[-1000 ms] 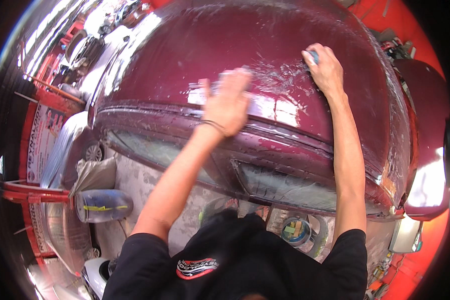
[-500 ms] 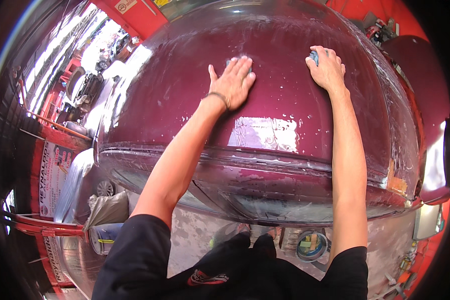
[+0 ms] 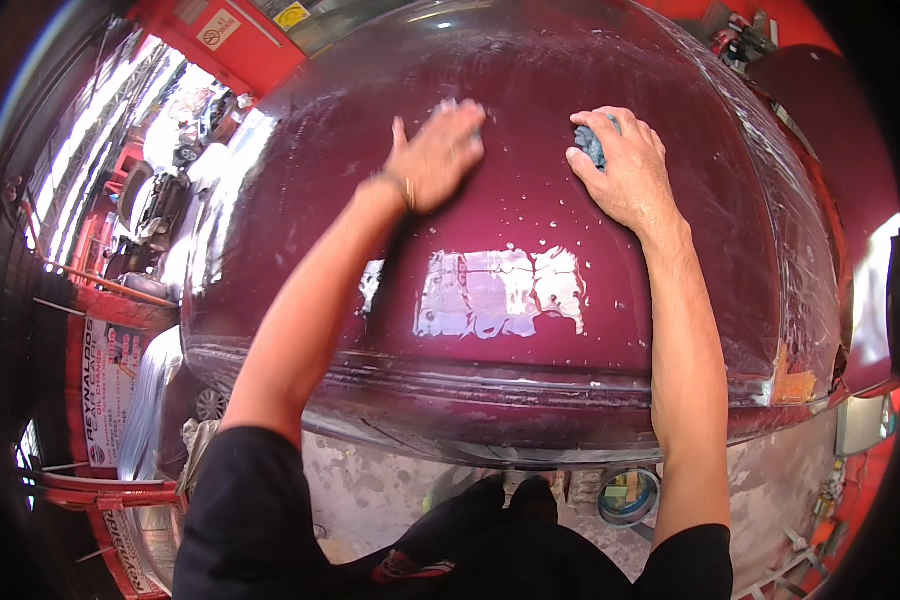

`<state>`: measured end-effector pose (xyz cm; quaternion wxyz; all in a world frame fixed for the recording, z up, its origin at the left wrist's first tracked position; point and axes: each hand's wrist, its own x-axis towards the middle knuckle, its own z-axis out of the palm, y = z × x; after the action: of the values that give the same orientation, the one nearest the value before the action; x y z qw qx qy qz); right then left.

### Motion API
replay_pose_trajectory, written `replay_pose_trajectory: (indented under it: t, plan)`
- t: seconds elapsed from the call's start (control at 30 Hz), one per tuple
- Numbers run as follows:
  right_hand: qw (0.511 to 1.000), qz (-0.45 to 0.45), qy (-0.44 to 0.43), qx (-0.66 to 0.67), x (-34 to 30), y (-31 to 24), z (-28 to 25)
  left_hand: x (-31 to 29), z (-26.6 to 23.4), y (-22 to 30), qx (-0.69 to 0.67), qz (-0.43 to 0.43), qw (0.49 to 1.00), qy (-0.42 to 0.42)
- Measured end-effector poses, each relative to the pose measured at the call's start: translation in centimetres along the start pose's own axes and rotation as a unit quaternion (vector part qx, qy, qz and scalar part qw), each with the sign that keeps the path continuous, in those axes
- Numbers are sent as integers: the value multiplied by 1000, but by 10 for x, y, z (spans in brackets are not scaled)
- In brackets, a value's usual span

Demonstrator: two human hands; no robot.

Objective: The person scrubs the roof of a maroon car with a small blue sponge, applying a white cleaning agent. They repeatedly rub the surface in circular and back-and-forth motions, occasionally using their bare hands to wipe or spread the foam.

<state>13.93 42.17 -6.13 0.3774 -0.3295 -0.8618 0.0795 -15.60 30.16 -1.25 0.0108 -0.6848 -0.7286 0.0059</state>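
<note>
The 2 arms reach forward, well apart, hands palm down. The left arm (image 3: 305, 295) slants up to the right; the left hand (image 3: 436, 158), blurred, is held flat, its fingers close together and its thumb spread away. The right arm (image 3: 688, 340) rises nearly straight, leaning inward at the wrist (image 3: 667, 232); the right hand (image 3: 625, 172) arches, fingers and thumb curled in a grip.

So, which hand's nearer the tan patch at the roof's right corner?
Right. The right hand is left of the tan patch and beyond it; the left hand is farther left.
</note>
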Motion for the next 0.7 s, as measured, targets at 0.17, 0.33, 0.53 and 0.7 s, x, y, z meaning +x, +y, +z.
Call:
replay_pose_trajectory:
  t: [0.17, 0.33, 0.53, 0.7]
  plan:
    - [1000, 2, -5, 6, -3, 6, -2, 73, 12, -29, -1, -32, 999, -12]
    - [999, 32, 2, -7, 2, 10, -8, -63, -1, 21, -6, 91, 995, -29]
    - [1000, 14, 2, 13, 5, 3, -7, 20, -3, -60, -35, 54, 998, -2]
    - [1000, 16, -11, 20, 4, 0, -4, 155, 17, -150, -29, -101, 994, 4]
